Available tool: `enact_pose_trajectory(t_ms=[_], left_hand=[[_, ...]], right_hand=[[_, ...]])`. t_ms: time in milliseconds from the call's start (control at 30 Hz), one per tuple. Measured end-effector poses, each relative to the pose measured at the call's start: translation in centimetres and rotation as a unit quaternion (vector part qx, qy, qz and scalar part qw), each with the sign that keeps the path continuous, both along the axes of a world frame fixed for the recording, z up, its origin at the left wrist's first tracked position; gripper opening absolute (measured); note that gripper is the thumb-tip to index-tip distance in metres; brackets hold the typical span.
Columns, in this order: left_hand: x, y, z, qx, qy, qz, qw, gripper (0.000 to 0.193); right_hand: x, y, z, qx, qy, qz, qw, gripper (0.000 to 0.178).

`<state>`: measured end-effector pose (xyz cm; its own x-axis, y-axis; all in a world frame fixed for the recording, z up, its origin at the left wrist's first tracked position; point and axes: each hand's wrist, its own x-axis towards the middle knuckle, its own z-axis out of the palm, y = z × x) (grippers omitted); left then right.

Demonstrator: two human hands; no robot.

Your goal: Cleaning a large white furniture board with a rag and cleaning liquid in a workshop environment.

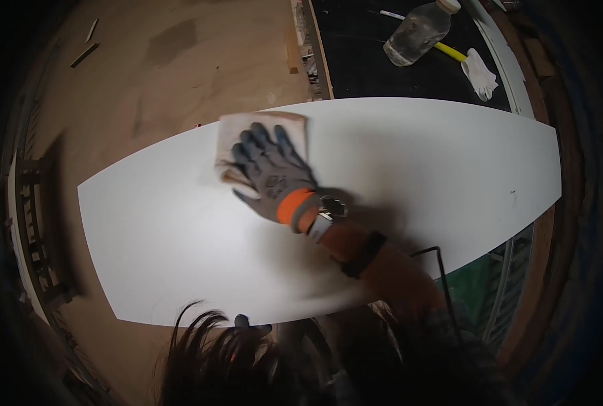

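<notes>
A gloved right hand (274, 177) presses flat, fingers spread, on a tan sanding sheet (261, 145) lying under its palm at the far edge of a white panel (416, 169). Only dark fingertips of the left hand (250, 325) show at the panel's near edge, its grip impossible to judge. Judging by the panel's even, unmarked white, progress cannot be read.

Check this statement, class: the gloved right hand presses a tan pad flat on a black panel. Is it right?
Not quite: the panel is white, not black. The head view shows the gloved right hand pressing the tan pad flat on it.
</notes>
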<state>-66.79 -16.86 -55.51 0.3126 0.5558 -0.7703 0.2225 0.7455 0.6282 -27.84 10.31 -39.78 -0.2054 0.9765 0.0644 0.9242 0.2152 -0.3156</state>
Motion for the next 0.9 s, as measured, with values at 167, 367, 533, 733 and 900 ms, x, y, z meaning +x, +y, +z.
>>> enact_pose_trajectory(t_ms=[167, 367, 533, 733, 900], left_hand=[[-0.3, 0.5, -2.7, -0.006, -0.016, 0.01, 1.0, 0.038], [1.7, 3.1, -2.2, 0.002, -0.013, 0.003, 1.0, 0.041], [8.0, 6.8, -1.1, 0.026, -0.019, -0.02, 0.999, 0.045], [14.4, 4.6, 2.5, 0.056, 0.02, 0.048, 0.997, 0.048], [20.5, -0.3, 5.1, 0.06, 0.044, 0.138, 0.988, 0.052]], right_hand=[[21.9, -3.0, 0.7, 0.003, -0.085, -0.405, 0.91, 0.068], [20.3, -3.5, 1.8, 0.006, -0.001, -0.311, 0.95, 0.068], [18.1, -2.5, 1.0, -0.032, -0.04, -0.139, 0.989, 0.067], [37.6, -7.5, -0.8, 0.007, -0.143, -0.272, 0.952, 0.067], [57.0, -19.2, -0.3, -0.051, -0.073, -0.586, 0.806, 0.083]])
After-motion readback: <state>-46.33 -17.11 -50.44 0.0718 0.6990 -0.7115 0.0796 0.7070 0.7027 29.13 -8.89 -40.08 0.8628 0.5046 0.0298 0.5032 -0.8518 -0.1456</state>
